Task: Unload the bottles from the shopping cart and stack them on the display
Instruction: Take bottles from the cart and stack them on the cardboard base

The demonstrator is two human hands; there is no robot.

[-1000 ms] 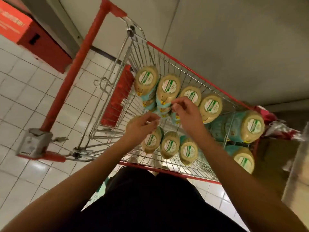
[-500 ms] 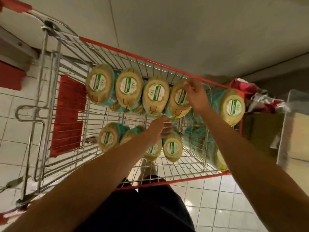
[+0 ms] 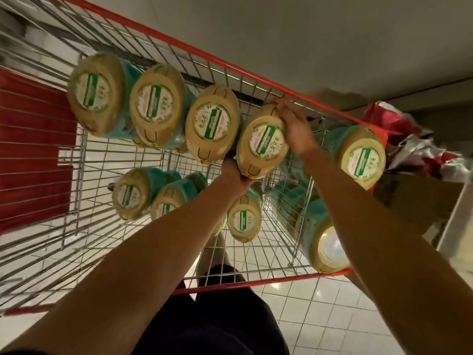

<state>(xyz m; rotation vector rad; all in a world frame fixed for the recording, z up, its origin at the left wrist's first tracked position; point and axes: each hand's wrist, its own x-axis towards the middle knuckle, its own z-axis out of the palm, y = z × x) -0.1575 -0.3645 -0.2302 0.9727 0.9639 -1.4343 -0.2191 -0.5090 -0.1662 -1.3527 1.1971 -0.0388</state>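
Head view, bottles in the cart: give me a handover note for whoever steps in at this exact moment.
Right hand grips the far edge of the held bottle. Left hand is at its near edge, fingers hidden.
The held bottle is in the far row inside the shopping cart. The other bottles sit around and below it.
Done: nothing that can be confirmed, as the display is out of view.
Left: lift this bottle out, then the rest.

1. You have dim, warm light everywhere.
2. Left of your left hand (image 3: 231,172), the cart wall (image 3: 33,242) is smeared by motion blur.
3. Below your right hand (image 3: 294,126), one bottle (image 3: 330,249) shows pale glare on its cap.
4. Straight lines bend near the edges.
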